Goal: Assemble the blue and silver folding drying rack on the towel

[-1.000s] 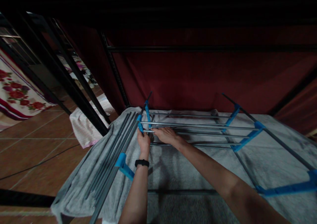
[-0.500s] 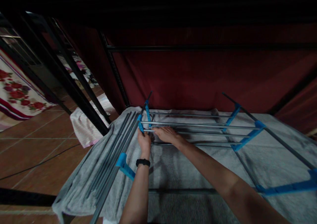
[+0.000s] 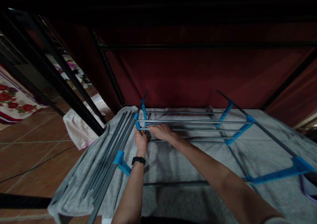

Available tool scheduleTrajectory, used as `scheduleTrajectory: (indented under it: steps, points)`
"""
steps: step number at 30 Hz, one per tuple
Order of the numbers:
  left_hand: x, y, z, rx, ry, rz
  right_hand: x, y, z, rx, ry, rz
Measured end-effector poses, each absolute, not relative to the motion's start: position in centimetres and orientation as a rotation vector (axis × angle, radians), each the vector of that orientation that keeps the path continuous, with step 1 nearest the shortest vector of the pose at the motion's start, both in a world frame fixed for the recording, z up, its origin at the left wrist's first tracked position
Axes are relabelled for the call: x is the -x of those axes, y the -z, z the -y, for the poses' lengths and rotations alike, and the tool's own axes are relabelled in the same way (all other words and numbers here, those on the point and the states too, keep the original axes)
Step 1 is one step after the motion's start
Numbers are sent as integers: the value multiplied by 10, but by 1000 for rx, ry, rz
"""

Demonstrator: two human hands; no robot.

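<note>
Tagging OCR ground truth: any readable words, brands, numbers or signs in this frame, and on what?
None readable.
Blue connectors and grey rods of the rack: no print visible.
Black wristband above the left hand: no face or digits showing.
Floral cloth at far left: pattern only, no lettering.

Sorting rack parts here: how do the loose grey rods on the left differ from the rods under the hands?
The loose grey rods lie bundled, running away from the viewer; the fitted rods run crosswise, spaced, between blue brackets. The loose ones look darker. Both lie over the grey cloth.
</note>
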State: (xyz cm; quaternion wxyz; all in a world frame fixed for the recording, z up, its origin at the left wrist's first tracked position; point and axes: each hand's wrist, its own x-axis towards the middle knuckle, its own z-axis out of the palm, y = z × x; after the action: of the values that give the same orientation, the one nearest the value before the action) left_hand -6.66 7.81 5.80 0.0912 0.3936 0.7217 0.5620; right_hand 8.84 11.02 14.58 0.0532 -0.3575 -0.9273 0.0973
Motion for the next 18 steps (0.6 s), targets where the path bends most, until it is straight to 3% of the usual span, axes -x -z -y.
scheduleTrajectory:
  steps: [7, 13, 18]
  points:
    - [69, -43, -67, -1022, -1925, -1968, -130, -119, -73, 830, -77, 2540]
    - [70, 2, -50, -878, -1724, -2092, -203, -49, -54, 1160, -169, 2438]
    - [67, 15, -47, -934, -1671, -1968, -213, -33, -66, 1252, -173, 2547]
